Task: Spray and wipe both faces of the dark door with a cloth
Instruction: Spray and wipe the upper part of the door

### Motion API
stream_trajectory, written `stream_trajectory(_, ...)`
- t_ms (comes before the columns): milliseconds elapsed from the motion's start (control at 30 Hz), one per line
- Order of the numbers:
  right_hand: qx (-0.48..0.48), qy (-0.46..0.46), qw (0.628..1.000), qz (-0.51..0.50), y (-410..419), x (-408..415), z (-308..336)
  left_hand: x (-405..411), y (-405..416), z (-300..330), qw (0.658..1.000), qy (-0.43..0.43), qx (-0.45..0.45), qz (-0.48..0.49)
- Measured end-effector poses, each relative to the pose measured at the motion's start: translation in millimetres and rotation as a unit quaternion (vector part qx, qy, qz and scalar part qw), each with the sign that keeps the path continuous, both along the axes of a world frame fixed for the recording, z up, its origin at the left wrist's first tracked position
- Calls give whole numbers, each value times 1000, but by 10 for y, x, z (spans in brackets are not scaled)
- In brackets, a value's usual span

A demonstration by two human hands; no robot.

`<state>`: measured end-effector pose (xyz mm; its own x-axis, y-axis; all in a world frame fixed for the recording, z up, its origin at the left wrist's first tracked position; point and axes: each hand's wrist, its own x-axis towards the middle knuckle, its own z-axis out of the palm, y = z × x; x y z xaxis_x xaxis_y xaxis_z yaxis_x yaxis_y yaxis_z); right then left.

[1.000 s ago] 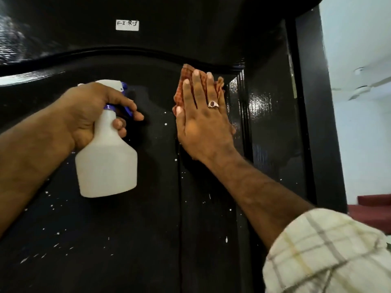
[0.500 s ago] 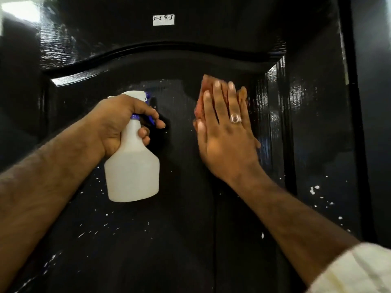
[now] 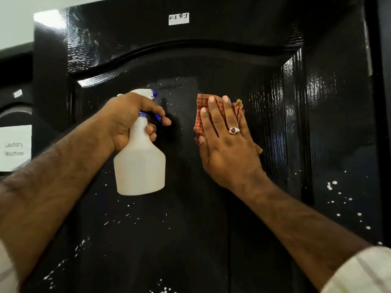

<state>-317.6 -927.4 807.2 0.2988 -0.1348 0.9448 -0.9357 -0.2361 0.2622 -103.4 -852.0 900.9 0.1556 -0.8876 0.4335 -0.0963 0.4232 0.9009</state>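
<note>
Since a second before, the flat right hand (image 3: pixel 227 144), pressing the red-checked woven cloth (image 3: pixel 200 115) against the glossy black panelled door (image 3: pixel 211 229), had slid from the panel's right edge toward its centre, so wiping of this face was under way; the left hand (image 3: pixel 129 119) still gripped the white plastic spray bottle (image 3: pixel 138 166), a finger on its blue trigger. A white label (image 3: pixel 178 18) near the door's top edge read "F-I R-I"; a paper sign (image 3: pixel 14 148) at left read "Laundry Machine".

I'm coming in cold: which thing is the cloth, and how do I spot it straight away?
Start at the dark door and find the curved moulding across its upper part. Just below it, right of centre, the right hand presses flat on the cloth. It is the only reddish checked fabric, peeking out around the fingers, unlike the white spray bottle in the left hand.
</note>
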Motion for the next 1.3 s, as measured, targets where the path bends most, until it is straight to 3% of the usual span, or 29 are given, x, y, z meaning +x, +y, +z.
stream_trajectory(200,-20,-84,996,-7,-30,213,710,136,61,20,1000,9,-12,17)
stream_trajectory(333,-7,12,1000,20,-35,316,53,241,120,-27,999,14,-12,29)
stream_trajectory(400,-8,39,999,30,-59,302,81,271,144,-6,999,12,-12,36)
stream_trajectory(567,-28,-76,997,3,-49,476,978,328,149,94,999,13,-25,29)
stream_trajectory(633,-26,-80,996,14,-47,557,853,336,159,78,999,17,-26,29)
stream_trajectory(733,-7,29,999,36,-44,584,272,408,176,32,999,27,-23,33)
stream_trajectory(800,-8,73,997,39,-65,559,257,440,167,35,999,26,-20,34)
stream_trajectory(933,-30,-26,999,5,-68,713,979,469,142,78,999,15,-19,29)
stream_trajectory(1000,-25,-67,997,2,-59,818,1035,505,133,63,999,14,-17,23)
stream_trajectory(1167,-3,22,999,33,-73,898,251,704,126,20,999,14,-24,23)
stream_trajectory(1300,-36,-3,999,6,-94,970,751,816,81,103,999,14,-28,16)
